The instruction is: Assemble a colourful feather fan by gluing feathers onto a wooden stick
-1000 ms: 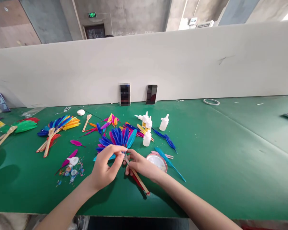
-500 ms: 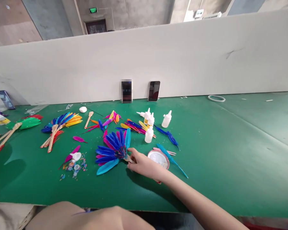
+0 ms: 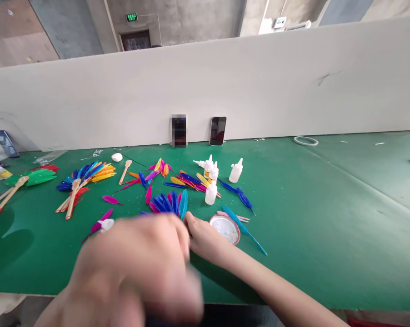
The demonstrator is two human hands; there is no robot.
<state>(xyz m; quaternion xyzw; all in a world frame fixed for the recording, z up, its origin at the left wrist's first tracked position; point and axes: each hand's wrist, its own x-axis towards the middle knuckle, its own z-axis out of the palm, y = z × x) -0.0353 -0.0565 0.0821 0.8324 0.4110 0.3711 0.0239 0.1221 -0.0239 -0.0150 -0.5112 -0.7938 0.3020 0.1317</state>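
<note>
My right hand [image 3: 205, 236] is closed on the short handle end of a feather fan [image 3: 169, 203], whose blue, magenta and turquoise feathers spread up and to the left. The fan's lower part is hidden behind my left hand [image 3: 140, 259]. That left hand is raised close to the camera and smeared by motion; its fingers look bent, but what they hold, if anything, does not show. Just right of my right hand lies a round shallow lid [image 3: 225, 228] with a red rim. A turquoise feather [image 3: 245, 229] is beside it.
Several white glue bottles [image 3: 211, 193] are grouped behind the lid, with loose coloured feathers [image 3: 187, 180] around them. Finished-looking feather fans [image 3: 89, 175] with wooden sticks lie to the left. Two phones [image 3: 217, 131] lean on the white partition [image 3: 276, 86]. A white ring [image 3: 306, 141] lies farther right.
My left hand has risen from the lower left into the middle foreground, covering part of the fan and the scraps. My right hand stays on the fan's handle.
</note>
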